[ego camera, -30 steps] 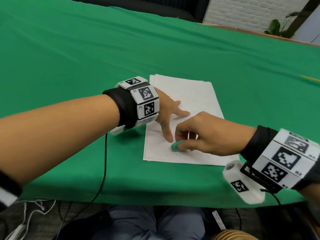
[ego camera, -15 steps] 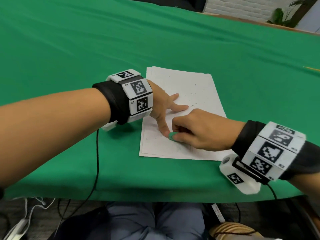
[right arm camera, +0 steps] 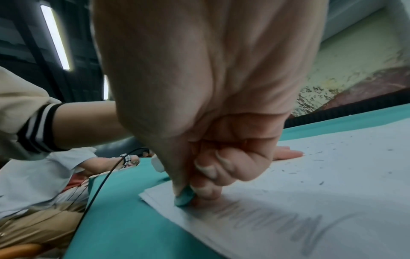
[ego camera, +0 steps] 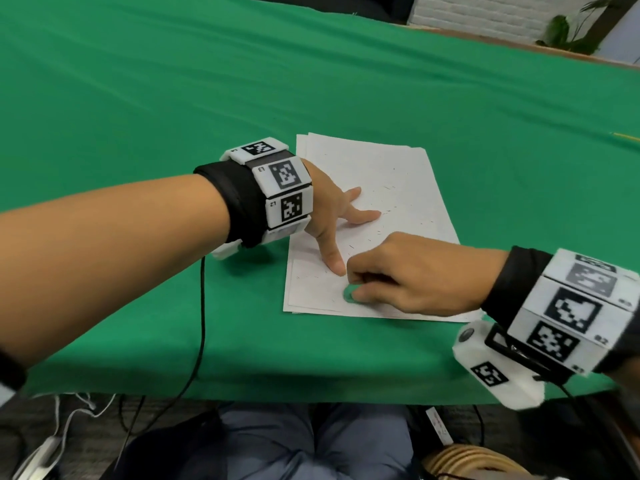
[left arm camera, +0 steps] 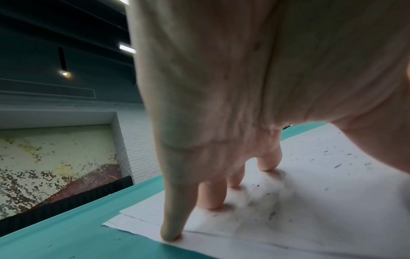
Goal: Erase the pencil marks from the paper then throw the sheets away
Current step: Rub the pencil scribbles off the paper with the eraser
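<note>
A small stack of white paper sheets (ego camera: 388, 188) lies on the green table (ego camera: 173, 98), dotted with eraser crumbs. My left hand (ego camera: 332, 216) presses flat on the sheets with straight spread fingers (left arm camera: 210, 196). My right hand (ego camera: 398, 275) pinches a small green eraser (ego camera: 349, 294) against the near left part of the top sheet (right arm camera: 332, 175), just below the left thumb. In the right wrist view the eraser (right arm camera: 184, 196) sits near the sheet's corner, and grey pencil scribbles (right arm camera: 288, 227) run across the paper toward the camera.
The near table edge (ego camera: 311, 393) lies just below the sheets. A black cable (ego camera: 201, 306) hangs from the left wrist over that edge. A yellow pencil (ego camera: 627, 136) lies at the far right. My knees (ego camera: 311, 445) are under the table.
The right hand has rubbed the eraser back and forth over the near left part of the sheet, ending slightly nearer the edge. The left hand keeps pressing the paper in place.
</note>
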